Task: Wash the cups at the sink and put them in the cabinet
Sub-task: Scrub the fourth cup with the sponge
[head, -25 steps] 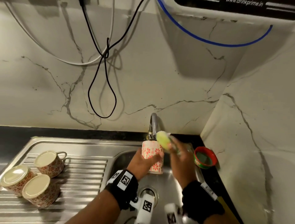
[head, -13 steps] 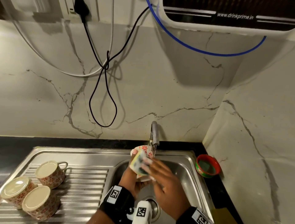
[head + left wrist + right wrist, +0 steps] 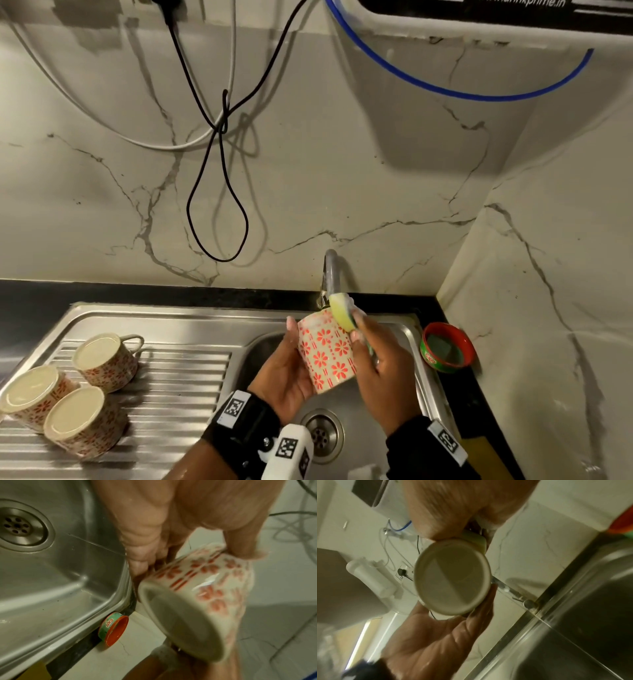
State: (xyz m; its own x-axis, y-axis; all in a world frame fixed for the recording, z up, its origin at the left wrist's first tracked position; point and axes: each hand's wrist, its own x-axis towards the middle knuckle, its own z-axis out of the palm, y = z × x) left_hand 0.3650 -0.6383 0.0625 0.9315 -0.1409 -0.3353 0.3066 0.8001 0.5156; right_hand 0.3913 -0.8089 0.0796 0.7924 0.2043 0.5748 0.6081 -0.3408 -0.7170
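Three floral cups [image 3: 102,363] upside down on the drainboard [image 3: 178,373], head cam only. L wrist cam alone reads "EXO" on the red-green soap tub [image 3: 112,627] beside the sink [image 3: 414,346]; R wrist cam shows the held cup's base. Floral cup [image 3: 325,349] is over the basin below the tap [image 3: 331,270], tilted, base toward the person. Left hand [image 3: 284,373] wraps it from the left, fingertips at the rim. Right hand [image 3: 375,370] grips a yellow-green sponge [image 3: 340,313] against the cup's rim.
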